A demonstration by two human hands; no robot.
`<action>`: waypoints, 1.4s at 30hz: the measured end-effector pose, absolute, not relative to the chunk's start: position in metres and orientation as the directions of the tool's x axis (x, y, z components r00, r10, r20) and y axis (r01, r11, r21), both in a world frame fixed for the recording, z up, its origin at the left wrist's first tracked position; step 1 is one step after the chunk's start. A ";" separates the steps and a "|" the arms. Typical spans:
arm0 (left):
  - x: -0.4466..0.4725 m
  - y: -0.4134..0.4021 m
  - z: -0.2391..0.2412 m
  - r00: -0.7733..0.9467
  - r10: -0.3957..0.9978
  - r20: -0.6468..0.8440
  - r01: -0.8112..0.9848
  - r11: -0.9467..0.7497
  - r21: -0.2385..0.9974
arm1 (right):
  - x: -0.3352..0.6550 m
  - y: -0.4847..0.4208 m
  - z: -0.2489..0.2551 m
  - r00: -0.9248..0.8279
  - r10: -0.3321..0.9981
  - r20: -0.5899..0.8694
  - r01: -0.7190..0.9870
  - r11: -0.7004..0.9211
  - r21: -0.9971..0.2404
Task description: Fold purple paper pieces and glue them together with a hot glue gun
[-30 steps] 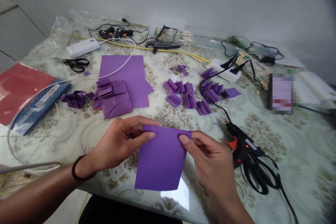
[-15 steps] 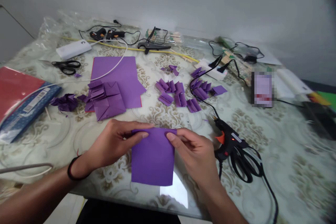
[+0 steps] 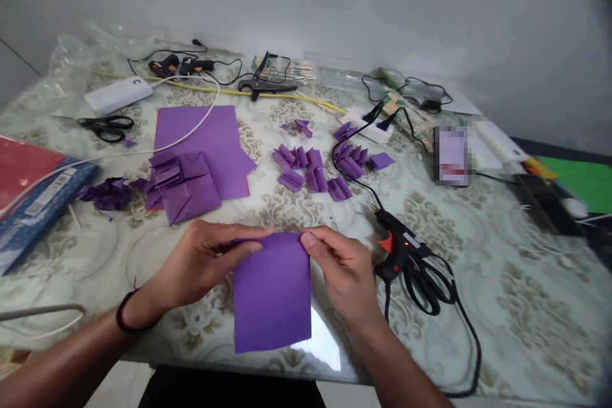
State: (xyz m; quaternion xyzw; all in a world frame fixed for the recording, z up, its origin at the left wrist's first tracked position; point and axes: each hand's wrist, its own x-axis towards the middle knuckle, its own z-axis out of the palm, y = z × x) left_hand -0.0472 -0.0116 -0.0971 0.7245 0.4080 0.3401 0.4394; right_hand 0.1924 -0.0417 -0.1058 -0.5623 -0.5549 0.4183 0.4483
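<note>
My left hand (image 3: 210, 259) pinches the upper left edge of a purple sheet of paper (image 3: 272, 296) between thumb and fingers. At the sheet's upper right corner, my right hand (image 3: 340, 268) has a pinch grip too. The sheet hangs over the near side of the table, its lower edge towards me. Beyond the hands lie several small folded purple paper pieces (image 3: 315, 169). A larger folded purple paper (image 3: 189, 188) rests to the left on a stack of purple sheets (image 3: 205, 124).
A black glue gun (image 3: 399, 245) with a lit red light lies at right beside scissors (image 3: 428, 287). Other scissors (image 3: 109, 127), crumpled purple paper (image 3: 108, 193) and a blue-red packet (image 3: 38, 197) are at left. Behind stand a power strip (image 3: 368, 124) and a phone (image 3: 452, 156).
The view has shifted, so most table things sit further left. The purple sheet's lower edge now hangs a little lower in view, and the right hand's grip is nearer the sheet's corner.
</note>
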 end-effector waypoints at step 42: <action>-0.039 -0.014 -0.093 0.697 0.717 0.015 0.380 -0.387 0.840 | 0.184 -0.048 -0.110 -0.477 0.866 -0.150 0.364 0.039 -0.931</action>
